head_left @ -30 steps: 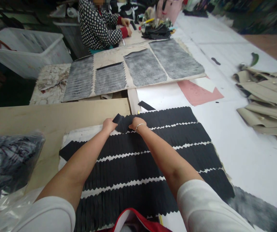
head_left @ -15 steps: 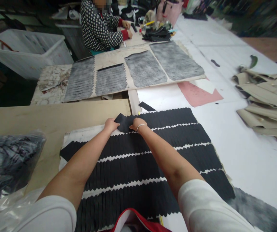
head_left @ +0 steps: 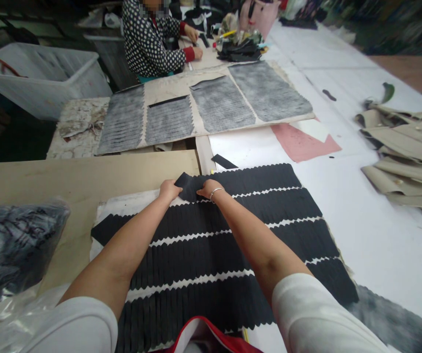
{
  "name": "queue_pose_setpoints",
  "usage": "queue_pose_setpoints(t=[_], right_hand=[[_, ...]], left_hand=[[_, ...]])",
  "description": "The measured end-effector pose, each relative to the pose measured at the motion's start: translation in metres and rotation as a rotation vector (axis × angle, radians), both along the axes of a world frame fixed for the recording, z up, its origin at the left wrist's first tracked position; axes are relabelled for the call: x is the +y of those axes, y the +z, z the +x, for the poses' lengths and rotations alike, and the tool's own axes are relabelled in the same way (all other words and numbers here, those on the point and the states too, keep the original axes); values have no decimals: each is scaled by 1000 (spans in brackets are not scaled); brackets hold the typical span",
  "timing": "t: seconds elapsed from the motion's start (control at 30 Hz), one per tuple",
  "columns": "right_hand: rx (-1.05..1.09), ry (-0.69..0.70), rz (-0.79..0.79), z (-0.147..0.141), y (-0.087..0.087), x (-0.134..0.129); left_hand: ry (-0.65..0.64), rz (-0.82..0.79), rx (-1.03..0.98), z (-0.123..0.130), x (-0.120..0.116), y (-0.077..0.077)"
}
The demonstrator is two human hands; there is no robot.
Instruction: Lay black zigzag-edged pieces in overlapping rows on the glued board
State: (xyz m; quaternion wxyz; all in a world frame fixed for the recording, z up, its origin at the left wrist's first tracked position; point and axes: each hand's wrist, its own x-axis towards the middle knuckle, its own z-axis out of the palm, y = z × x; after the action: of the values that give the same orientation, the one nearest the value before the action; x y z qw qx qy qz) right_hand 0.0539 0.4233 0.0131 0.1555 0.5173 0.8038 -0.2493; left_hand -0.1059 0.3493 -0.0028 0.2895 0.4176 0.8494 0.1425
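Note:
A pale board point(head_left: 113, 206) lies in front of me, covered by rows of overlapping black pieces point(head_left: 203, 255) with zigzag edges. At the left end of the farthest row, my left hand point(head_left: 170, 190) pinches the left edge of a black piece point(head_left: 186, 186). My right hand point(head_left: 211, 189), with a bracelet at the wrist, rests on the same piece a little to the right, its fingers closed at the piece. One loose black strip point(head_left: 224, 162) lies just beyond the row.
Beyond are a board with grey panels point(head_left: 218, 105) and a person point(head_left: 152, 44) working. Pink paper point(head_left: 302, 142) and beige fabric pieces point(head_left: 405, 147) lie to the right. On the left are a plastic-wrapped bundle point(head_left: 15, 245) and a white bin point(head_left: 49, 78).
My hands and the black piece look almost unchanged. Across the table, the other person's hands have shifted slightly.

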Motion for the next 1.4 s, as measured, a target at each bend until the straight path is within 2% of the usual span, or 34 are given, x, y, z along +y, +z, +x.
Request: queue_pose_setpoints(t=[0.3, 0.63, 0.97, 1.2, 1.4], right_hand=[[-19, -47, -9, -2, 2, -1], [-17, -71, -1, -4, 7, -5], [-22, -85, 0, -6, 7, -5], [-31, -71, 34, -7, 8, -6], [5, 11, 61, -11, 11, -11]], left_hand=[[-11, -17, 18, 2, 0, 8], [-2, -21, -11, 1, -1, 5], [-57, -46, 128, -3, -8, 11], [-42, -29, 111, -5, -10, 8], [-46, -31, 125, -4, -10, 9]])
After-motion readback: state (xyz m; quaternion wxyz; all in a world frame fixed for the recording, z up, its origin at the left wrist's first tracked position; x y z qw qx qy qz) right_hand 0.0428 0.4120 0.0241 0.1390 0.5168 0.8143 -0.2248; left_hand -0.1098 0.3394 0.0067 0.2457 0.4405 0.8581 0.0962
